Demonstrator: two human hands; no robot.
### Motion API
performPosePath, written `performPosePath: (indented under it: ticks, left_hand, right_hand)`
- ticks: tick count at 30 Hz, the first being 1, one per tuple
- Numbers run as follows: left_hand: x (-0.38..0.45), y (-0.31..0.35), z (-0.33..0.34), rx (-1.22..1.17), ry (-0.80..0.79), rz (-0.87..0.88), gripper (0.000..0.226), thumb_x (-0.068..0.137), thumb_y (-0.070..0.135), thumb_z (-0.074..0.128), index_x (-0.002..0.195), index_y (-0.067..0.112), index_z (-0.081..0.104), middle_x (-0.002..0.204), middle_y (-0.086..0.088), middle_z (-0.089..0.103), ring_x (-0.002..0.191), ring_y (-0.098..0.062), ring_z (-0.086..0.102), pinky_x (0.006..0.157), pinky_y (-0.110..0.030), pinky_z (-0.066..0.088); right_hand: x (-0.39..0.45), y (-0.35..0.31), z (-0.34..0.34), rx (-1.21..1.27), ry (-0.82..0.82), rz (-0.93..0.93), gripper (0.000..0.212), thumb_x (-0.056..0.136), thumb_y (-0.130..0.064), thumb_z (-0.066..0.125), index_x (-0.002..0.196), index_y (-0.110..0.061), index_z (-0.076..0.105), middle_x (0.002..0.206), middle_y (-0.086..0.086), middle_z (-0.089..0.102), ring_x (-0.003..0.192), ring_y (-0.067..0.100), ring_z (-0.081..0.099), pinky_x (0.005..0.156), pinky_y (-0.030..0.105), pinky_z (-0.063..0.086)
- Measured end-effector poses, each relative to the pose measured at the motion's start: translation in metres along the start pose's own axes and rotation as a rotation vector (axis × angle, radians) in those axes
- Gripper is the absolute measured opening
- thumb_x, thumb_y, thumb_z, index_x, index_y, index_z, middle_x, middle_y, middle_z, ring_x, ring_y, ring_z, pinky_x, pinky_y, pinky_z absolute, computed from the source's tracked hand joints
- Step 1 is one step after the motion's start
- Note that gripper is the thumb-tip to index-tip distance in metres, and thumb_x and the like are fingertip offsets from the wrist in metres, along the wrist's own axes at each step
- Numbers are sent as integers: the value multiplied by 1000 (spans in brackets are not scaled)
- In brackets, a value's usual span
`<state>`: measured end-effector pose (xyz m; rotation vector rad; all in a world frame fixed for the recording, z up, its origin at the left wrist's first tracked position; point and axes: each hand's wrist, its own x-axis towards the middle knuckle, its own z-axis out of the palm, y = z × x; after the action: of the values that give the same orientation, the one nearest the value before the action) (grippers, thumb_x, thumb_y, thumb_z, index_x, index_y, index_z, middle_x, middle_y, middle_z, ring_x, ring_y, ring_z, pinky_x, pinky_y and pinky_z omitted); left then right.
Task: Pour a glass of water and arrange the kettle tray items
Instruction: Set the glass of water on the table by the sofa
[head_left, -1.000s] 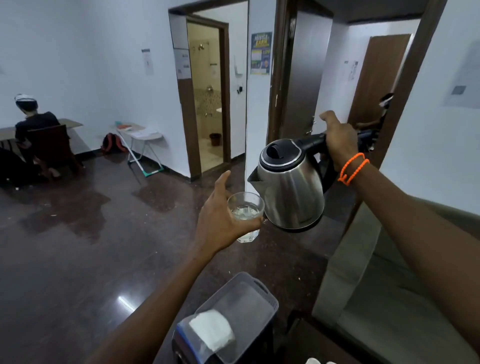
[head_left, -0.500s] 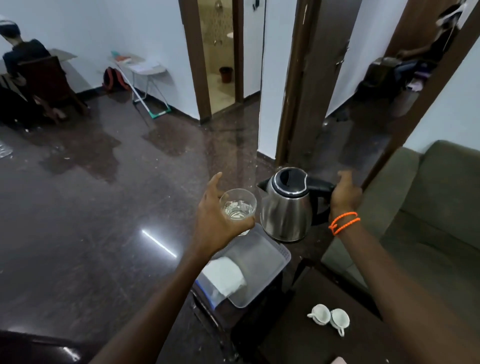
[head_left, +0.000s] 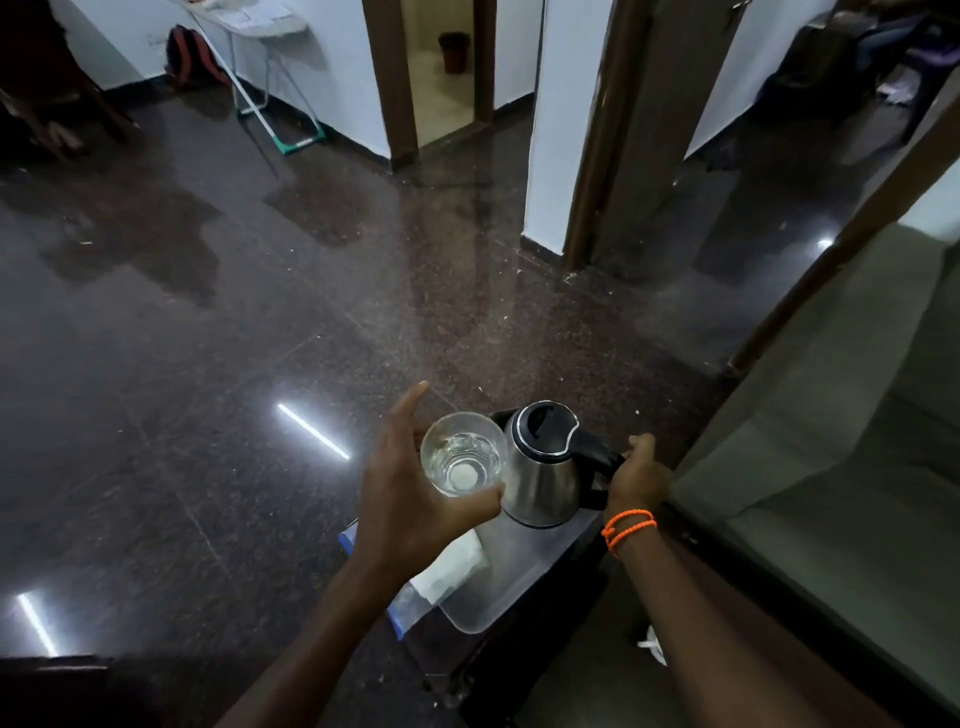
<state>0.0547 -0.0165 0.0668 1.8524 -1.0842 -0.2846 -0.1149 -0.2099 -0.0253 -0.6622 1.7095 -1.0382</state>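
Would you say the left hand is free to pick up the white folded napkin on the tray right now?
Probably not as things stand: the left hand is wrapped around the glass of water, directly above the napkin on the tray. It would need to set the glass down first.

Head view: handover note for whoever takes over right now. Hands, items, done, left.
Left hand: holds the glass, upright, water in it, in the air above the tray.
Right hand: grips the kettle by its black handle; kettle upright, lid shut, at the tray's far end. Whether its base touches the tray cannot be told.
White folded cloth lies on the tray.
Done: water is in the glass.
Left: release the kettle once it is seated, set the glass down, tidy the tray items.
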Motion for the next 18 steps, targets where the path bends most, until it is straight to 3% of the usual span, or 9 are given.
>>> performPosePath:
  ticks: [4,7,11,15,18]
  left_hand:
    - [1,-20,26,-13,-10,15,122,51,56,92,156,29,35,115,30,56,108,0,64,85,-15,53]
    - [2,-29,44,-14,-25,20,122,51,53,94,155,26,37,113,22,60,105,-3,66,84,-26,59]
    - [0,-36,60,-13,-44,30,120,52,51,93,154,23,38,112,17,62,104,-9,67,85,-39,61]
    - [-1,-34,72,-13,-59,26,119,51,47,93,154,25,37,115,14,62,107,-9,66,89,-38,60]
    - [-3,-30,81,-23,-66,33,119,50,45,95,153,29,37,118,14,64,109,-8,67,91,-38,60]
  right_hand:
    - [23,40,20,10,5,13,39,82,-37,60,52,-13,60,55,1,61,54,18,56,50,28,38]
    - [34,62,30,15,-1,23,38,84,-34,59,56,-9,63,60,4,64,59,20,58,52,30,41]
    - [44,89,30,58,-15,63,43,83,-38,57,83,1,74,84,14,72,79,28,64,73,41,51]
    - [50,104,22,119,-47,57,37,73,-45,57,60,-11,61,70,7,64,70,25,57,69,39,47]
    - [53,101,10,100,-185,37,32,74,-44,60,56,-17,59,65,0,64,68,18,57,71,37,46]
